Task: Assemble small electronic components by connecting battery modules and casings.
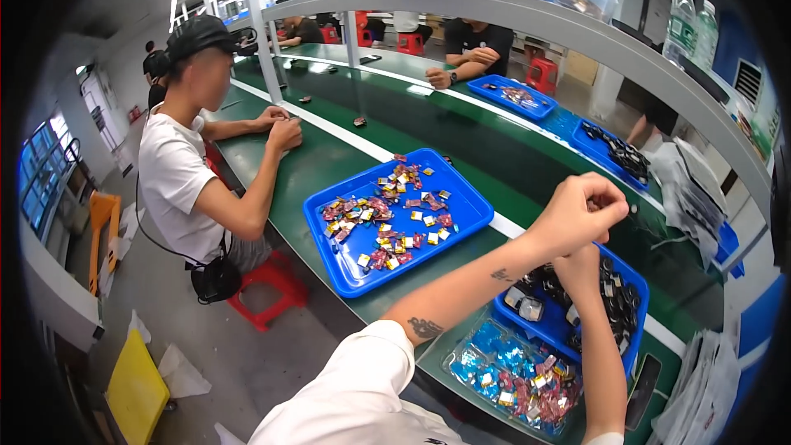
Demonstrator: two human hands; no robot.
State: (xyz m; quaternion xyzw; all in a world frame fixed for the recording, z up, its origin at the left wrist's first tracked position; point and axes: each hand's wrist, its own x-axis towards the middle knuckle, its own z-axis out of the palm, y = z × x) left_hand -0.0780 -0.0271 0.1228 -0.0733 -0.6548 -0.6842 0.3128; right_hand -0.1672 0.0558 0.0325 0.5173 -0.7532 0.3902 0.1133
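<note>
A long green workbench (284, 189) curved across the scene beneath a grey metal shelf frame (494, 2). At its left side, a co-worker (177, 169) in a white shirt and dark cap sat on a red stool (272, 290), hands together over the bench edge.

In the middle of the bench, a blue tray (346, 257) held scattered maroon pieces (362, 213) with white and gold parts. To its right, under the wearer's hands, lay a second blue tray (544, 331), filled with black parts (618, 305); the right forearm crossed over it. A clear plastic tray (450, 356) sat just in front, nearer the wearer, with bright blue and maroon pieces inside.

The left hand (581, 206), its tattooed forearm reaching across from the lower middle, was raised above the black parts, fingers curled inward with the thumb close to them. The right hand (581, 262) was just below, largely hidden by the left, so its fingers could not be made out. Whether either hand gripped anything could not be told.
</note>
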